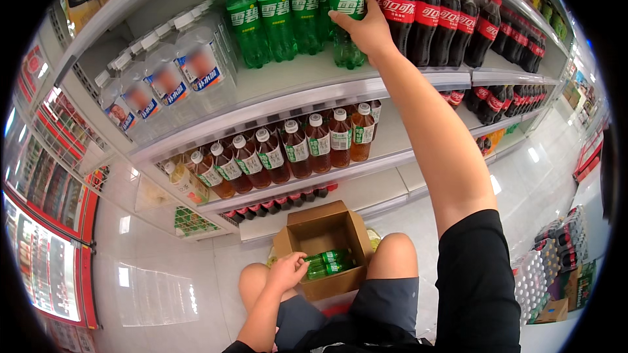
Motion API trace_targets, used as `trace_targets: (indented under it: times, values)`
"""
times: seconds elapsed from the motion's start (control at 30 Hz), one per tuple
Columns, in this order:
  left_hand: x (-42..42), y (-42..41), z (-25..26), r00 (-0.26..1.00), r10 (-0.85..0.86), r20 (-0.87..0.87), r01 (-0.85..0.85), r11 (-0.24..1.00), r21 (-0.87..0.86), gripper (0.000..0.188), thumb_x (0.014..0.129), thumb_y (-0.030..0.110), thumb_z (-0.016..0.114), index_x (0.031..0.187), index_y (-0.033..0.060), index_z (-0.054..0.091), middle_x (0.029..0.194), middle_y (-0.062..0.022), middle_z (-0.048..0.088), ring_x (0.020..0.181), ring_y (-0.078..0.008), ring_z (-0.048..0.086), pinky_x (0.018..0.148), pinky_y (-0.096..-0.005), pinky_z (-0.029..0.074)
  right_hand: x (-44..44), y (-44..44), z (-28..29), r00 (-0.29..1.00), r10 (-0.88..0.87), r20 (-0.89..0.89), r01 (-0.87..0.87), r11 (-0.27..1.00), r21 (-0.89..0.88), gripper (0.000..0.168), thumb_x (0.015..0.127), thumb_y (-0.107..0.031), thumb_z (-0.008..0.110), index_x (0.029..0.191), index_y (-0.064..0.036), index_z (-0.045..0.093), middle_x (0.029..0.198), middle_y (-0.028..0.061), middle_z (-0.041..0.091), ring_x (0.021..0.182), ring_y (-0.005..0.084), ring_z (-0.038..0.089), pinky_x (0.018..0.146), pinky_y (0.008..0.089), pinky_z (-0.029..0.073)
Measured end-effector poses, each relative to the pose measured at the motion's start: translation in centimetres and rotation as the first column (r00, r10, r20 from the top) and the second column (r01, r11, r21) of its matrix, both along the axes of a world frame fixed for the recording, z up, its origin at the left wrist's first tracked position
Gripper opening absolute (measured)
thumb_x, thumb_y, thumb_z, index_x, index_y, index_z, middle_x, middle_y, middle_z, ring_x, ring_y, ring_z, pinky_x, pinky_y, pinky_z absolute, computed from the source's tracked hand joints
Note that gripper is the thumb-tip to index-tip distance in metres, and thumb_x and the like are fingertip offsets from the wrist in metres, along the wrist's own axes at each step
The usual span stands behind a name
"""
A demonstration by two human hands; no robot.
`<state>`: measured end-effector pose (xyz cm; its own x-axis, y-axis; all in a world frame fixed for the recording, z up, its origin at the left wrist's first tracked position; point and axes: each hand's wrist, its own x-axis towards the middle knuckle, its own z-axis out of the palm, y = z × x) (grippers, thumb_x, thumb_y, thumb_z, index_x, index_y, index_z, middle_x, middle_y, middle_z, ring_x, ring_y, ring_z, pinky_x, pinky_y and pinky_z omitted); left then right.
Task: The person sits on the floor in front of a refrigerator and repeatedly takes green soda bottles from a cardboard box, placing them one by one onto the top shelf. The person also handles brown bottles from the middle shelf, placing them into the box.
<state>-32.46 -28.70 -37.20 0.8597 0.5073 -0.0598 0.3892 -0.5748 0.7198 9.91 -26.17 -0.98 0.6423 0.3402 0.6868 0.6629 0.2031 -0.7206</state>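
Note:
My right hand (370, 32) reaches up to the upper shelf, its thumb and fingers around a green plastic Sprite bottle (347, 49). The bottle is upright at the shelf front, between several yellow-capped Sprite bottles (274, 19) and red-capped Coca-Cola bottles (427, 24). Down between my knees is an open cardboard box (338, 287) with green Sprite bottles (329, 264) lying inside. Over the box's left edge, my left hand (288, 272) has its fingertips at the end of these bottles. Whether it grips one cannot be made out.
Large clear bottles with white caps (184, 54) stand at the upper shelf's left. Below them is a row of brown tea bottles (297, 149) on the lower shelf (392, 152). Shrink-wrapped bottle packs (532, 274) stand on the right, and a lit red-framed cooler (41, 260) is at left.

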Motion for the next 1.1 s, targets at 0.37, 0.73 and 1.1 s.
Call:
trace_targets:
  times: [0.37,0.73,1.1]
  values:
    - [0.4,0.0,0.3,1.0,-0.002,-0.023,0.001,1.0,-0.025,0.028,0.089,0.026,0.068,0.109,0.0069,0.068,0.089,-0.0096,0.073,0.08,-0.0236,0.071,0.071,-0.0364,0.056,2.9,4.2,-1.5,0.952,-0.265,0.15,0.289,0.943,-0.165,0.087,0.091,-0.037,0.072,0.15,0.001,0.021,0.132,0.0264,0.058,0.124,0.0405,0.057,0.103,0.0428,0.046]
    - [0.1,0.0,0.4,0.999,-0.001,-0.041,0.001,1.0,0.004,0.028,0.089,0.026,0.067,0.11,0.0073,0.068,0.088,-0.0082,0.073,0.077,-0.023,0.071,0.07,-0.0359,0.056,-0.6,3.0,-2.0,0.943,-0.316,0.107,0.333,0.872,-0.358,0.09,0.092,-0.031,0.07,0.156,-0.007,0.012,0.142,0.0284,0.049,0.128,0.0437,0.053,0.105,0.0477,0.044]
    - [0.7,0.0,0.5,0.995,-0.011,-0.103,0.007,0.999,-0.036,0.029,0.09,0.028,0.066,0.111,0.0074,0.068,0.086,-0.0072,0.073,0.078,-0.0232,0.071,0.07,-0.0368,0.056,0.9,4.7,-1.8,0.913,-0.375,0.161,0.408,0.823,-0.396,0.089,0.086,-0.035,0.074,0.154,-0.018,0.02,0.127,0.021,0.064,0.117,0.0426,0.061,0.099,0.0502,0.049]
